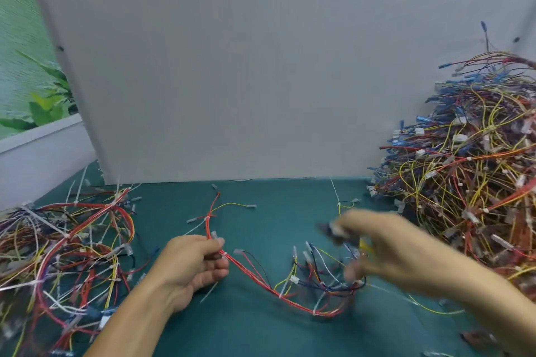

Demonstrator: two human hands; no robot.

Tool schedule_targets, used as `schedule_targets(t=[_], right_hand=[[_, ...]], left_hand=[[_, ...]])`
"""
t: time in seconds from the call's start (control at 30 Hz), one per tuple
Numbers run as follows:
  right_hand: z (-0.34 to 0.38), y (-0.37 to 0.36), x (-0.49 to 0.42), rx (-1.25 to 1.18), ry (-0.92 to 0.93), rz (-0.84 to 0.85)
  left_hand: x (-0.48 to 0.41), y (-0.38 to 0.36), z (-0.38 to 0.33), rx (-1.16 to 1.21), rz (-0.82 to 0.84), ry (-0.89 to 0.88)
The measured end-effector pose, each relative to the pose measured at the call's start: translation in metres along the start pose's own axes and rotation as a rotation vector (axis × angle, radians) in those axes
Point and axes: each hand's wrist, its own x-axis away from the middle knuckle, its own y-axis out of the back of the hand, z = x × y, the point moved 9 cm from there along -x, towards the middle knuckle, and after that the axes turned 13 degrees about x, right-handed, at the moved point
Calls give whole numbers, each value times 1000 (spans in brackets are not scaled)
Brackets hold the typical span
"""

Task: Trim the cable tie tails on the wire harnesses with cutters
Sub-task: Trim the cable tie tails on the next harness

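A red wire harness (261,275) with white cable ties lies across the teal table (278,200). My left hand (194,264) grips its red bundle beside a white tie, and a loose tie tail (209,291) sticks out below the palm. My right hand (385,249) is blurred by motion above the harness's other end. It pinches a dark clump of connectors (332,231) from which thin wires trail down to the bundle. No cutters are in either hand. A dark reddish object (478,338) at the bottom right is too blurred to identify.
A big heap of harnesses (470,171) fills the right side, against a grey upright board (261,66). Another tangle of harnesses with long white tie tails (66,252) covers the left. A single yellow wire (435,310) lies near my right forearm.
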Motion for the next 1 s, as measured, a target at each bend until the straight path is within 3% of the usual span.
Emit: schedule_targets(t=[0.07,0.2,0.27,0.4,0.5,0.57,0.63,0.7,0.8,0.9,1.0], right_hand=[[24,-26,15,173,149,22],[58,-47,23,481,396,-250],[52,-40,18,386,355,-333],[6,-17,5,-14,43,-324],[15,-21,2,196,132,-237],[33,-28,6,442,264,-327],[40,-37,12,494,338,-411],[31,-30,11,361,270,-452],[-3,-3,3,-102,19,-488],[-35,-14,-17,-435,-230,-168],[-36,-47,-19,-457,-300,198]], left_hand=[[1,-2,-1,114,7,29],[2,-8,-3,295,42,89],[3,-9,-6,327,55,101],[4,-9,-12,388,68,105],[5,-10,-12,438,72,131],[6,-12,-10,459,82,150],[6,-12,-11,465,87,158],[5,-8,-12,438,77,146],[3,-3,-12,351,55,113],[1,-3,-9,257,37,96],[-2,8,-10,-19,-21,17]])
